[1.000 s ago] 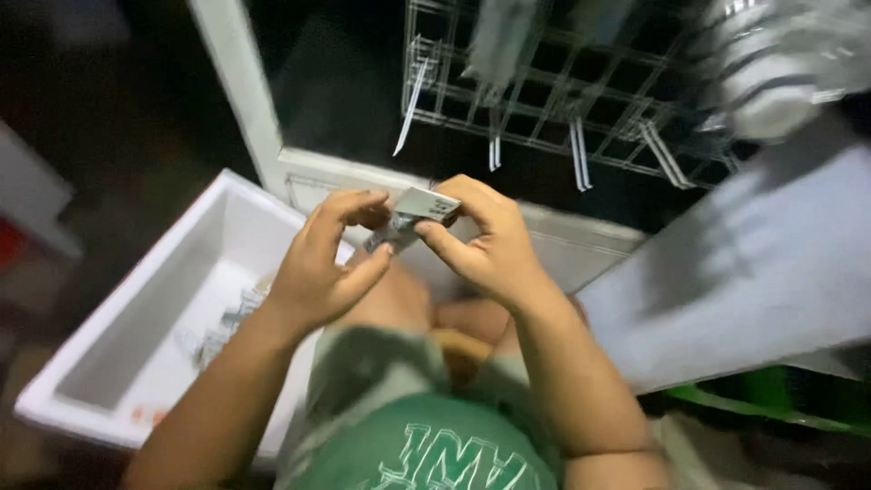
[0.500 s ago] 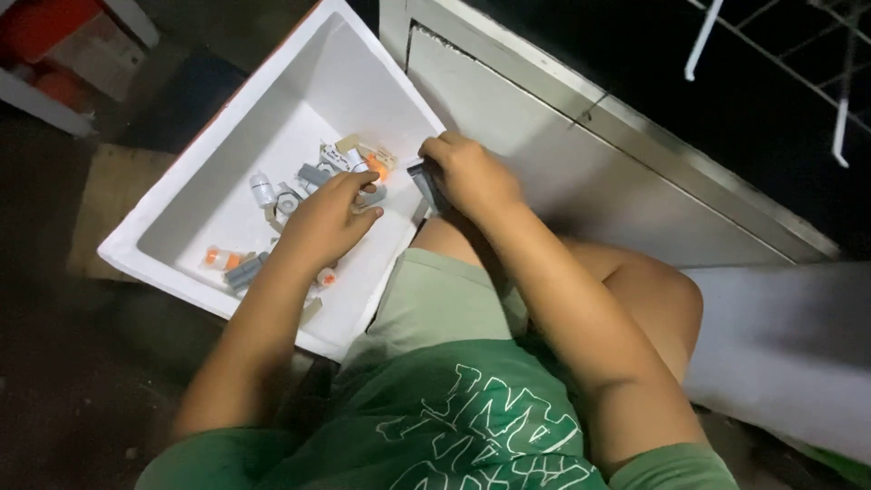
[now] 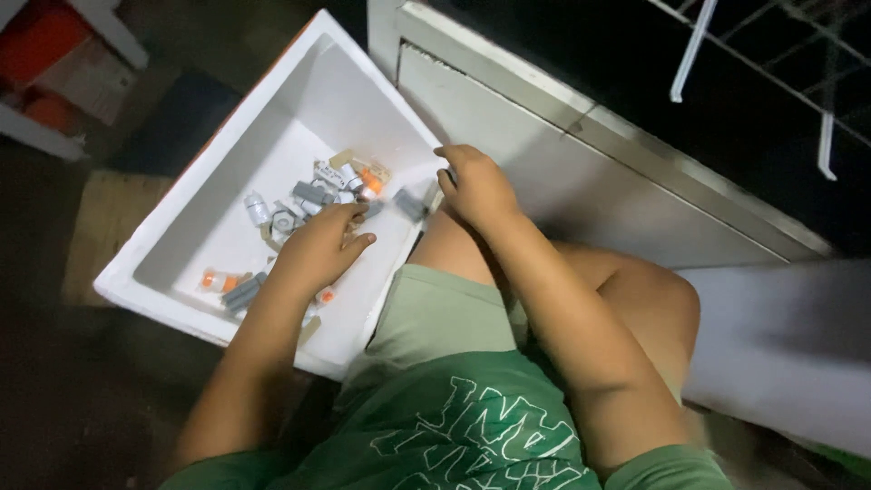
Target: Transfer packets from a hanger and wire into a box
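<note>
Our left hand (image 3: 318,249), fingers curled, hides whatever it grasps among small grey-and-orange parts (image 3: 313,195) in the white box (image 3: 181,236); our right hand (image 3: 476,186) half-closed, contents unclear.

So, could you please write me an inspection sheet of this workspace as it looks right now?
Surface: dark floor; white foam box beside the person's knee.
Job's things: small grey, white and orange parts loose in the box; one grey part blurred near the box edge.
Clutter: orange and white items top left.
Grippers: left hand over the parts, fingers curled; right hand at the box rim, grip unclear.
Cables: nothing seen.
Surroundings: white metal frame, wire rack.
</note>
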